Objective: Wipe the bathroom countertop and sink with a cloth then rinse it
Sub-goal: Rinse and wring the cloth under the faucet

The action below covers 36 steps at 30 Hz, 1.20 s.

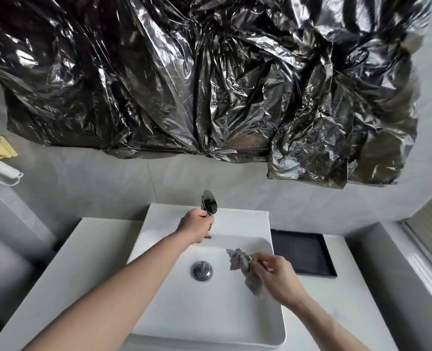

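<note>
- Cloth [245, 268] hung pinched in my right hand [273, 274] over the sink [159, 312], ready for rinsing.
- My left hand [197, 228] gripped the faucet [209, 202] to start water.

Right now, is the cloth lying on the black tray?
No, the right hand pinches the cloth over the sink, beside the tray.

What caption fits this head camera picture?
Left hand grips the faucet while right hand holds a grey cloth over the white sink.
</note>
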{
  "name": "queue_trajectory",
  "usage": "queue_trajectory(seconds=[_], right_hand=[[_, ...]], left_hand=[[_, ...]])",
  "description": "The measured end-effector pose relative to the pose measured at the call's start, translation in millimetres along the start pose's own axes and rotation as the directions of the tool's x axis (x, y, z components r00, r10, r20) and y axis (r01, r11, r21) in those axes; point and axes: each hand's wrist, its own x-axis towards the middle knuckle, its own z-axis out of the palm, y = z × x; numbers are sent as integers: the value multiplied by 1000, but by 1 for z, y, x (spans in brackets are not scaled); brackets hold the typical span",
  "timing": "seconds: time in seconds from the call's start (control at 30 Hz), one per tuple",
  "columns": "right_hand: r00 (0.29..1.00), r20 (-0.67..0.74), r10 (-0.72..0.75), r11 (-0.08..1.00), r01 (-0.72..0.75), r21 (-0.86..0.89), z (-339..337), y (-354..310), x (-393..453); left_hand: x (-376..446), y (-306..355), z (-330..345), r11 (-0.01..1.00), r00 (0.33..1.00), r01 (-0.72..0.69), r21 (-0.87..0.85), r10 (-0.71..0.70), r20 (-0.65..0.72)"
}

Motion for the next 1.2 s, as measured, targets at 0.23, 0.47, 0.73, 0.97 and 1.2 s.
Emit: queue_trajectory(seconds=[0.23,0.47,0.73,0.97,1.2], right_hand=[[983,-83,-163,983,154,-102,-19,-8,4],[982,-92,-168,977,153,-148,-21,-5,18],[988,-54,-147,985,142,-97,-18,-14,22],[982,-74,-176,984,177,7,-18,-28,23],[977,-43,-207,955,211,209,-12,-44,23]], left_hand=[[25,13,14,949,985,174,-263,-170,37],[36,10,18,912,975,177,-369,-214,-60],[40,23,15,840,965,178,-512,-250,-75],[8,5,12,947,989,77,-312,-111,-93],[-55,-39,36,975,949,-220,-16,218,229]])
